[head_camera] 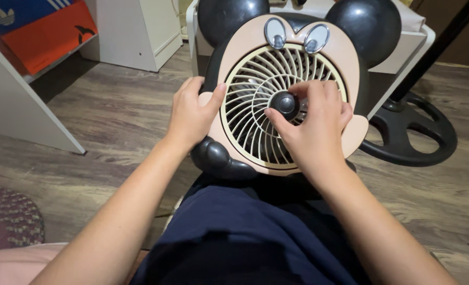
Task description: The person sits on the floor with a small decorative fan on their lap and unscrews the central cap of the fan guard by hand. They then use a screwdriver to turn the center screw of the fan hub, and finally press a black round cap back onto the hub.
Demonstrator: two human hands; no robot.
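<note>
Plastic, glossy and cartoon-shaped, the fan (284, 89) rests propped on the seated person's lap, against the dark blue shorts (245, 237), its face tipped up toward the camera and its long axis running from the black chin piece near the knees up to the two round black ears at the far end. The face plate is smooth peach-pink, with two silver oval eyes above a cream round grille (255, 95) of thin curved ribs that swirl out from a black domed hub (285, 103). The left hand (192, 113) wraps the fan's left rim, thumb laid on the pink plate just beside the grille, fingers curled behind the edge, so that grip is closed on the housing. The right hand (313, 124) lies over the grille, thumb and fingertips pinched around the hub, closed on it. Beyond the right grip, a black ring-shaped stand base (409, 132) sits on the grey wood-grain floor (113, 116) with a dark pole rising from it. Beyond the left grip stand white cabinet panels (139, 31); nearer the person on that side, a nubbly woven rug (7, 221) shows.
</note>
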